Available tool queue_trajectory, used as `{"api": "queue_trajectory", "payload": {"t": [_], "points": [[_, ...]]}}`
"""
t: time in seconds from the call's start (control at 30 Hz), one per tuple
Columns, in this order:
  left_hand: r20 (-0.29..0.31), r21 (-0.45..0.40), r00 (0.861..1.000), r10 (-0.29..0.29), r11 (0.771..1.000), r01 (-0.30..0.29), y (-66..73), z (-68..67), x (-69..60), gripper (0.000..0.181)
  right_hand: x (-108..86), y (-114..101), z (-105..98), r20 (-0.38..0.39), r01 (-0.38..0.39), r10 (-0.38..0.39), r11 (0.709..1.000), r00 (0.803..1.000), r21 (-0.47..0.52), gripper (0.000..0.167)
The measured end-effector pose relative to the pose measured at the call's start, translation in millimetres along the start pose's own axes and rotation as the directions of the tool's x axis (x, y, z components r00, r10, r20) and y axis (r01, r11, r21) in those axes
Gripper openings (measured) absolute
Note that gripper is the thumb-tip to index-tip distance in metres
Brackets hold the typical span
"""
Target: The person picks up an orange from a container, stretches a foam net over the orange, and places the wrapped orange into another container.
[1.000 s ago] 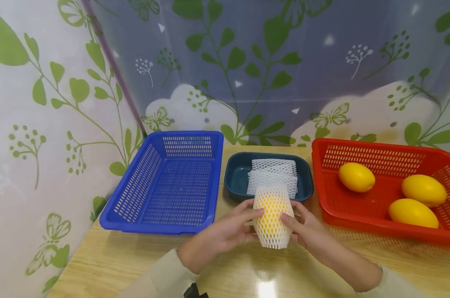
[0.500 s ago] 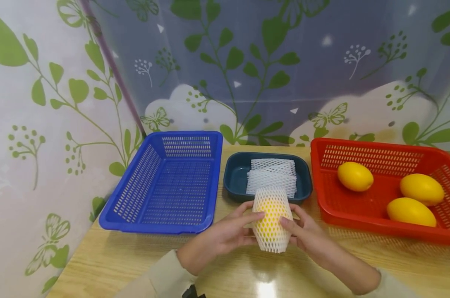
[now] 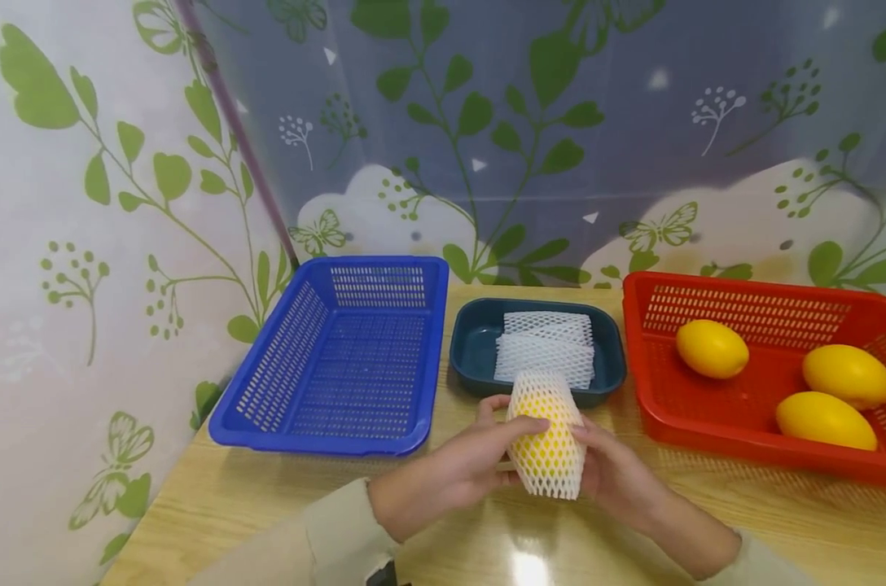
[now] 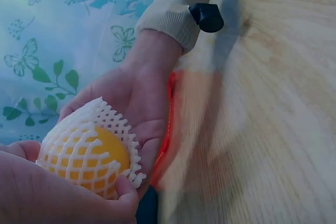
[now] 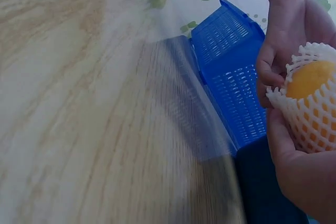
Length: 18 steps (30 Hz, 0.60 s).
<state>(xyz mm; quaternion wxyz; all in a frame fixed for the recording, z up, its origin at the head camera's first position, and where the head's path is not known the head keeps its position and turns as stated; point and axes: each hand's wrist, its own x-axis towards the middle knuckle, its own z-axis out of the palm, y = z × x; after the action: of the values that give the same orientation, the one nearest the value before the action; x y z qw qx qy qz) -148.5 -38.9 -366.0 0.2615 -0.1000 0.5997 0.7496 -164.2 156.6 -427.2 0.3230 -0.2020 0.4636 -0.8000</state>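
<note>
Both hands hold a yellow lemon point(image 3: 542, 448) in a white foam net sleeve point(image 3: 558, 485) over the wooden table. My left hand point(image 3: 458, 468) grips it from the left, its thumb across the front of the net. On the other side, my right hand point(image 3: 622, 480) holds it with the thumb on the net's right edge. Bare yellow skin shows through the sleeve's open end in the left wrist view, where the lemon point(image 4: 111, 148) sits between both hands. Fingers behind the fruit are partly hidden.
Behind the hands stands a dark green tray point(image 3: 475, 350) with flat white foam nets point(image 3: 546, 358). A blue basket point(image 3: 366, 370) is at left. At right, a red basket point(image 3: 677, 423) holds three lemons point(image 3: 712, 348). A patterned curtain point(image 3: 443, 146) hangs behind.
The left thumb has slid farther right across the netted lemon. The fruit has tilted slightly, and the right fingers have shifted around its right side. The head view has swung a little left.
</note>
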Motion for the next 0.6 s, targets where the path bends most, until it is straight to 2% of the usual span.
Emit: {"api": "queue_trajectory", "payload": {"t": [0.1,0.17,0.2,0.3,0.4,0.5,0.6], "points": [[0.034,-0.022,0.999,0.004,1.000,-0.003,-1.0,-0.9,8.2,0.068,-1.8,-4,0,-0.096,-0.030,0.022,0.996,0.995,-0.078,0.041],[0.086,-0.060,0.996,0.012,0.998,-0.007,-3.7,-6.1,15.1,0.065,-1.7,-13,3,-0.198,-0.087,0.054,0.983,0.979,-0.163,0.052],[0.121,-0.088,0.992,0.020,0.996,-0.010,-5.8,-9.8,18.8,0.062,-1.0,-18,5,-0.258,-0.126,0.068,0.968,0.964,-0.215,0.058],[0.225,-0.180,0.973,0.053,0.984,-0.012,-14.9,-20.4,29.7,0.058,2.6,-34,12,-0.397,-0.266,0.113,0.896,0.911,-0.356,0.070],[0.320,-0.274,0.944,0.078,0.962,0.013,-24.4,-27.3,37.5,0.062,6.7,-46,19,-0.468,-0.380,0.149,0.808,0.871,-0.451,0.076],[0.381,-0.337,0.921,0.085,0.940,0.052,-33.0,-30.0,42.3,0.067,9.6,-52,23,-0.489,-0.440,0.175,0.745,0.854,-0.502,0.080],[0.406,-0.361,0.909,0.091,0.930,0.069,-40.0,-29.6,44.9,0.067,10.6,-53,26,-0.509,-0.472,0.188,0.716,0.840,-0.515,0.082]]}}
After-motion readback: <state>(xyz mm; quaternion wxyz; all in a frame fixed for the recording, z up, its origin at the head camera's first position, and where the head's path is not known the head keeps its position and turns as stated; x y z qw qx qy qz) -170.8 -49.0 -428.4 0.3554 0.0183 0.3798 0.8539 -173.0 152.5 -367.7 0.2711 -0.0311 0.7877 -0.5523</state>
